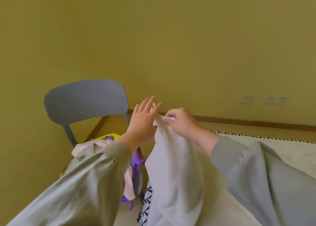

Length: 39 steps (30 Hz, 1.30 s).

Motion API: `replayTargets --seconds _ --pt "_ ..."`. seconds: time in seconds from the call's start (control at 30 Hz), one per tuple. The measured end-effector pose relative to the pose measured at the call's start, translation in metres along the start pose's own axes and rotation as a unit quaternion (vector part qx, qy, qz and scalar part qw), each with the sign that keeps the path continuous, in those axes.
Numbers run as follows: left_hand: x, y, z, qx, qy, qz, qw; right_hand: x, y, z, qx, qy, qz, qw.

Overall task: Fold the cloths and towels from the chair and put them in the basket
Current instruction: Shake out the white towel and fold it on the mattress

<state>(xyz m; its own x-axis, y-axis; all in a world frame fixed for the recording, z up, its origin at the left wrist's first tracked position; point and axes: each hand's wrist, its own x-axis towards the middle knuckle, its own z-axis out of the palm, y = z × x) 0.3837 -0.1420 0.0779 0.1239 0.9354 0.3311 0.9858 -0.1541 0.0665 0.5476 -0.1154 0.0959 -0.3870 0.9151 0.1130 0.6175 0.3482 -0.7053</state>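
Plainly I was early in the job; my right hand [181, 123] pinched the top edge of a white towel [172, 171], which hung just beside the chair [85, 101]; my left hand [142, 121] touched that edge with fingers straight and spread; pink, purple and yellow cloths [136, 161] lay heaped on the chair seat, unfolded; no basket showed, so I judged most work remained.

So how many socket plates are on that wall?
2, side by side low on the wall at the right: the left plate and the right plate. Others may be hidden.
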Motion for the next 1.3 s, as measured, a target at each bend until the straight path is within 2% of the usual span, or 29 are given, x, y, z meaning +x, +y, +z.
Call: replayTargets --seconds 0.07,0.23,0.43,0.53,0.67,0.87,1.03,1.17,1.3 --pt "-0.001 -0.017 -0.026 0.029 -0.002 0.012 1.0 0.004 -0.031 -0.003 -0.014 -0.009 -0.033 0.999" --pt "-0.005 -0.056 -0.092 0.087 0.053 0.009 0.995 0.012 -0.105 -0.006 -0.079 0.004 -0.099 0.992" --pt "-0.017 -0.095 -0.169 0.061 0.146 -0.047 0.986 0.024 -0.193 -0.011 -0.134 0.084 -0.121 0.98" --pt "-0.034 -0.111 -0.208 0.027 0.228 -0.048 0.972 0.021 -0.235 -0.005 -0.161 0.134 -0.123 0.97" --pt "-0.067 -0.138 -0.254 0.047 0.214 -0.115 0.969 0.011 -0.29 0.009 -0.182 0.189 -0.113 0.958" --pt "-0.114 -0.166 -0.314 -0.047 0.284 -0.178 0.941 -0.011 -0.367 0.025 -0.126 0.221 -0.054 0.966" --pt "-0.129 -0.16 -0.347 -0.116 0.361 -0.187 0.906 -0.028 -0.422 0.015 -0.065 0.273 -0.067 0.957" --pt "-0.135 -0.142 -0.345 -0.167 0.401 -0.191 0.88 -0.036 -0.432 0.015 -0.037 0.304 -0.084 0.948" --pt "-0.157 -0.118 -0.332 -0.226 0.394 -0.207 0.866 -0.053 -0.428 0.019 -0.026 0.281 -0.086 0.955"
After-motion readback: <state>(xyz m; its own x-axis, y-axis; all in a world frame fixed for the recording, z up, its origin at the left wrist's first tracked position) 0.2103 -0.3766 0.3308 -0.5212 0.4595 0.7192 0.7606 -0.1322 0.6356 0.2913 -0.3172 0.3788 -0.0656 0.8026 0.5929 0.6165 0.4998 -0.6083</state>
